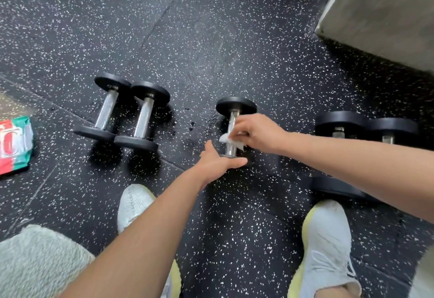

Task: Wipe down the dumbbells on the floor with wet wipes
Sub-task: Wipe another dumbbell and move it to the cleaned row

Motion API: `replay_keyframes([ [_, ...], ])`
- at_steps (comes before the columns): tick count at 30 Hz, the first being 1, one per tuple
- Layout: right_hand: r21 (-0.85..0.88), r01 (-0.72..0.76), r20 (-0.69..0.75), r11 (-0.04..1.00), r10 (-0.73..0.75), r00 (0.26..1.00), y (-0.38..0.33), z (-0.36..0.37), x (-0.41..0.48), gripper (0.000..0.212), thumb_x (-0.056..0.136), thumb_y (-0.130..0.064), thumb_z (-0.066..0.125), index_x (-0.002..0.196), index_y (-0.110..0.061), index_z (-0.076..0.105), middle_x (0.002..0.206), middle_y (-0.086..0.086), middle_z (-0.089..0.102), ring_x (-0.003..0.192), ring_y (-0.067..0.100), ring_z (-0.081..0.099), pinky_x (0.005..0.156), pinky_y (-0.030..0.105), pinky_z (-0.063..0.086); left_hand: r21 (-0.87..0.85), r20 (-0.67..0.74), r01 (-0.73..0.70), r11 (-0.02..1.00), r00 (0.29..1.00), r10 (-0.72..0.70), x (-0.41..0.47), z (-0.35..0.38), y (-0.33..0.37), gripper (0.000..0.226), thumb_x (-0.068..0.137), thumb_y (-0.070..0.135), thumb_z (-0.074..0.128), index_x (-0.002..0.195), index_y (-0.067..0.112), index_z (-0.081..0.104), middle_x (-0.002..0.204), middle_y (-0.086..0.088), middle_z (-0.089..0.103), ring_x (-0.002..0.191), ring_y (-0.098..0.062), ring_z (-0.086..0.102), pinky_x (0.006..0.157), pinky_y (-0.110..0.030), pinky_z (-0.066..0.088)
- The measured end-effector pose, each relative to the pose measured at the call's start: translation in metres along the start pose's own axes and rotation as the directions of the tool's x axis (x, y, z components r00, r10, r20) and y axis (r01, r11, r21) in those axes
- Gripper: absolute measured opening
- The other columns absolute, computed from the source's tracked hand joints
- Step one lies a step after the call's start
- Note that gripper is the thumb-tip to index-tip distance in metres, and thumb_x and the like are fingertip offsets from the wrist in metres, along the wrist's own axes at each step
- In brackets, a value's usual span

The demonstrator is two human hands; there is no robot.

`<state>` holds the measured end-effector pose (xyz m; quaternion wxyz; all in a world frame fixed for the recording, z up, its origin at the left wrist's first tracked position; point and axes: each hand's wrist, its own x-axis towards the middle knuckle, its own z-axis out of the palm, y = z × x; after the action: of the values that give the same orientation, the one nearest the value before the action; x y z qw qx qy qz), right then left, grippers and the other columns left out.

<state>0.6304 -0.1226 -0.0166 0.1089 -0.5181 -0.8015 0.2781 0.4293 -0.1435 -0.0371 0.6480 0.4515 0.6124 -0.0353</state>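
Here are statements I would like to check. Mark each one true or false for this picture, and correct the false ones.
1. The right hand holds a white wipe against the handle of the middle dumbbell. True.
2. The left hand holds the pack of wipes. False: it grips the near plate of the middle dumbbell, and the pack lies on the floor at the far left.
3. A pair of dumbbells lies side by side to the left of the middle dumbbell. True.
4. The middle dumbbell stands upright on one plate. False: it lies on its side on the floor.
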Motion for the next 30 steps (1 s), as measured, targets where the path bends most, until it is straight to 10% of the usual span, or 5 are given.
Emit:
replay_keyframes([
  [9,-0.015,0.088,0.143,0.996,-0.085,0.986,-0.007,0.009,-0.014,0.005,0.09,-0.025,0.073,0.093,-0.024,0.078,0.089,-0.012,0.064,0.076,0.014,0.062,0.062,0.03,0.045,-0.011,-0.029,-0.031,0.999,0.999,0.03,-0.005,0.003,0.003,0.147,0.069,0.058,0.092,0.165,0.027,-0.016,0.175,-0.008,0.007,0.159,-0.03,0.019,0.127,-0.051,0.02],
  [15,-0.015,-0.079,-0.126,0.997,0.076,0.989,0.01,-0.005,0.006,0.008,0.089,-0.021,0.076,0.095,-0.021,0.081,0.09,-0.014,0.064,0.074,0.013,0.06,0.068,0.035,0.053,-0.013,-0.018,-0.04,0.999,0.999,0.04,-0.007,0.003,0.004,0.146,0.069,0.063,0.09,0.165,0.028,-0.014,0.176,-0.006,0.004,0.16,-0.031,0.014,0.128,-0.055,0.018],
  [20,-0.07,0.102,0.103,0.992,-0.094,0.99,-0.013,0.008,-0.02,0.008,0.091,-0.023,0.07,0.093,-0.022,0.078,0.089,-0.01,0.066,0.077,0.017,0.064,0.063,0.034,0.051,-0.017,-0.023,-0.052,0.999,0.998,0.051,-0.005,0.004,0.005,0.148,0.066,0.06,0.092,0.165,0.029,-0.013,0.174,-0.007,0.011,0.157,-0.03,0.023,0.126,-0.051,0.023],
  [24,-0.078,0.003,-0.028,0.997,-0.005,1.0,-0.001,0.001,-0.006,0.009,0.091,-0.026,0.071,0.096,-0.024,0.079,0.094,-0.011,0.068,0.081,0.017,0.065,0.067,0.035,0.053,0.002,-0.033,-0.078,0.997,0.996,0.078,-0.004,0.006,0.001,0.151,0.06,0.067,0.091,0.165,0.029,-0.012,0.174,-0.008,0.012,0.157,-0.03,0.023,0.126,-0.054,0.024],
  [30,-0.087,-0.024,-0.075,0.996,0.018,0.997,0.0,0.005,-0.008,0.008,0.091,-0.025,0.069,0.092,-0.023,0.077,0.091,-0.01,0.067,0.078,0.018,0.065,0.061,0.032,0.049,-0.049,-0.053,-0.088,0.995,0.995,0.085,-0.007,0.007,0.007,0.116,0.086,0.052,0.075,0.166,0.033,-0.006,0.175,-0.009,-0.001,0.159,-0.031,0.012,0.123,-0.055,0.018],
])
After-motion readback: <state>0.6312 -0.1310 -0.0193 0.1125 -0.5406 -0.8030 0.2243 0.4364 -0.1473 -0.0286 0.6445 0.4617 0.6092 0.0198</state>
